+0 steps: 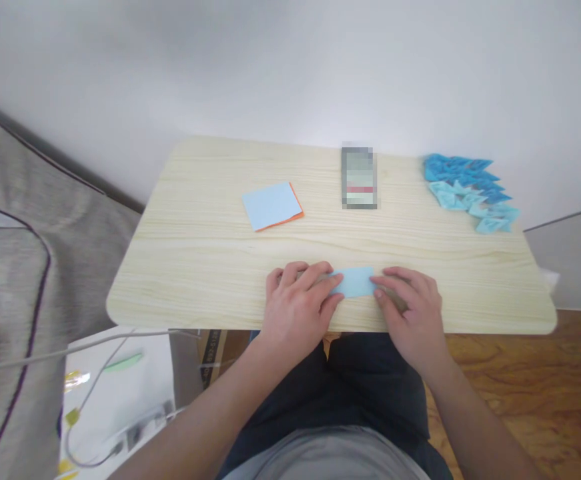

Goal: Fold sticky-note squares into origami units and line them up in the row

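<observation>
A small light blue sheet of paper, apparently folded into a narrow rectangle, lies near the table's front edge. My left hand holds its left end between thumb and index finger, the other fingers curled on the tabletop. At the opposite end, my right hand pinches the paper's right edge with thumb and index finger. Any crease under the fingertips is hidden. Behind my left hand lies a stack of square paper, light blue on top with orange showing beneath.
A pixelated phone-like device lies at the table's back. Folded blue paper pieces and paler turquoise ones cluster at the right rear. Left of the wooden table are grey fabric, a cable and a white surface.
</observation>
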Demonstrator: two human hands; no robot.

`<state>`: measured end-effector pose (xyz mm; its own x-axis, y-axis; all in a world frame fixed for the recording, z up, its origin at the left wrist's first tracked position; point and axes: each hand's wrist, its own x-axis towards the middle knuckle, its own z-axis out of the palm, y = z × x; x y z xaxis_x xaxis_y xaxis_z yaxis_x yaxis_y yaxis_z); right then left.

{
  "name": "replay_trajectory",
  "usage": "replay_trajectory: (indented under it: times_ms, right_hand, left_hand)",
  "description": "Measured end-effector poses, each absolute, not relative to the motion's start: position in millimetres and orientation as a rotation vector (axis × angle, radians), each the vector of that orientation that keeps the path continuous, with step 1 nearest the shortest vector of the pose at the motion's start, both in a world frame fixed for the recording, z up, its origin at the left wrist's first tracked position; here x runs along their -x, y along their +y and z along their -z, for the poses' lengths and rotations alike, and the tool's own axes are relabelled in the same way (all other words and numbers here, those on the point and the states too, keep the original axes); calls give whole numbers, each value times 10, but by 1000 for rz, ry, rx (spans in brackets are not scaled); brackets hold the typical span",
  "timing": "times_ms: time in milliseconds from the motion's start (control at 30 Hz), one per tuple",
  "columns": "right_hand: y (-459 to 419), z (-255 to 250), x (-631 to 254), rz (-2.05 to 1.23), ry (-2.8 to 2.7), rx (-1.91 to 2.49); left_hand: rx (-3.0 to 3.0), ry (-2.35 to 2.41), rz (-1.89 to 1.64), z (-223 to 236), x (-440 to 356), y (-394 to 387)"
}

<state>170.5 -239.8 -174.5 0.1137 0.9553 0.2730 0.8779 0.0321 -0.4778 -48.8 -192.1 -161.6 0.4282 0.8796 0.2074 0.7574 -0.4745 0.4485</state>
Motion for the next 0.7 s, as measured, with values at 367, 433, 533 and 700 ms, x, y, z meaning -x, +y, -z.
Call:
replay_trajectory:
  times_ms: [367, 433, 533, 700]
  right_hand:
    - [-2377, 1721, -1396, 50, -1694, 1980]
    - [-2381, 1743, -1442, 32, -1705, 1975]
    - [-2396, 1781, -1544, 4, -1735, 1921]
    - [-2427, 1812, -1673, -48, -1778, 1833]
  left_hand:
    - [-2415, 1405, -635, 1579, 482, -1947]
    - [-2417, 1414, -626, 1579, 481, -1954]
    - [-2424, 1422, -620, 1570, 478, -1964]
    - [-2434, 1406, -617, 1535, 477, -1978]
